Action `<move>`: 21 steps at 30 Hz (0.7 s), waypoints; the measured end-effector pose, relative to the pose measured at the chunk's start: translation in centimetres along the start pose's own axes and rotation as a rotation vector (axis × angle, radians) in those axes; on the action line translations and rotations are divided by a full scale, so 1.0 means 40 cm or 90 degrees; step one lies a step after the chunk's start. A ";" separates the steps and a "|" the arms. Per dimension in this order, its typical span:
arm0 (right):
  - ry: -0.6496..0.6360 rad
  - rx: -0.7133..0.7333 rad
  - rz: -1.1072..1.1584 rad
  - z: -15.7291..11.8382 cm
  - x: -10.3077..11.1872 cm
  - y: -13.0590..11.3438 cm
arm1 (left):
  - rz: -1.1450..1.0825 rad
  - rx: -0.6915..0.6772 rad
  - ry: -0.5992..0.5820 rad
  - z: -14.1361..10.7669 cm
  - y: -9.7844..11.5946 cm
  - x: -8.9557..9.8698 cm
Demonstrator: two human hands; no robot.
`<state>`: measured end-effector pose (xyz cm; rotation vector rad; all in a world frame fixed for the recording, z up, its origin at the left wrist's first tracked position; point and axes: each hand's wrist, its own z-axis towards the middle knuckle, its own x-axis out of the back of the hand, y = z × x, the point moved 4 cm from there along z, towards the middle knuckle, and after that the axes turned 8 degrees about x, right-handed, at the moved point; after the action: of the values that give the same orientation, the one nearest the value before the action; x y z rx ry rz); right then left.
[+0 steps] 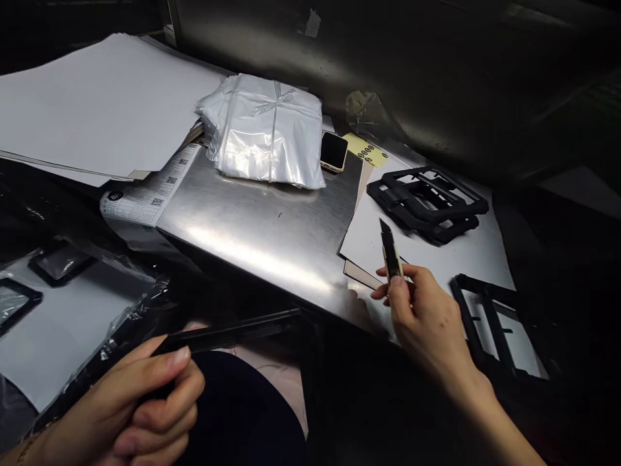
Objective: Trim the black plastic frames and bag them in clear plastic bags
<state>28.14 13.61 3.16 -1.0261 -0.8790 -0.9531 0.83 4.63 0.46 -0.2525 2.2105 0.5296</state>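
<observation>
Your left hand (121, 414) is closest to you. Your left fingers (177, 358) are curled and pressed together around a long, thin black strip (228, 336), which reaches out toward the edge of the table. Your right hand (427, 317) is up in the air over a white card (436, 255). Your right fingers (388, 275) pinch a craft knife (391, 249) with its dark blade pointing up, and the blade touches nothing.

By your right hand, a black plastic frame (490, 323) lies flat on a white sheet. Past the knife, a small pile of black frames (427, 200) sits on the white card. To your left, more dark frames (58, 264) lie on a white sheet (63, 336), beside a crinkly black plastic wrap (121, 330).

Farther off is the steel table (252, 239). On it sit a tied pack of clear plastic bags (262, 129) and a small black-faced device (334, 151). A yellow tag (365, 150) lies just past them. A paper with square codes (145, 188) pokes out at the table's left edge, under a big stack of white sheets (101, 97).
</observation>
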 end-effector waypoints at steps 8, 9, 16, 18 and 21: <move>-0.268 -0.015 0.427 -0.110 -0.029 -0.185 | 0.204 0.028 0.010 0.033 0.067 -0.007; -0.272 -0.017 0.456 -0.111 -0.041 -0.192 | 0.233 0.034 -0.001 0.041 0.082 -0.014; -0.261 0.077 0.474 -0.086 -0.053 -0.235 | 0.425 0.104 -0.092 0.072 0.153 -0.038; -0.251 0.096 0.408 -0.083 -0.043 -0.233 | 0.473 0.147 -0.111 0.075 0.149 -0.041; -0.183 0.166 0.331 -0.087 -0.011 -0.215 | 0.513 0.197 -0.098 0.072 0.136 -0.043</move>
<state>20.47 8.47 4.26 -1.1049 -0.8819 -0.2493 2.00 10.80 1.73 0.8459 2.1414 0.5840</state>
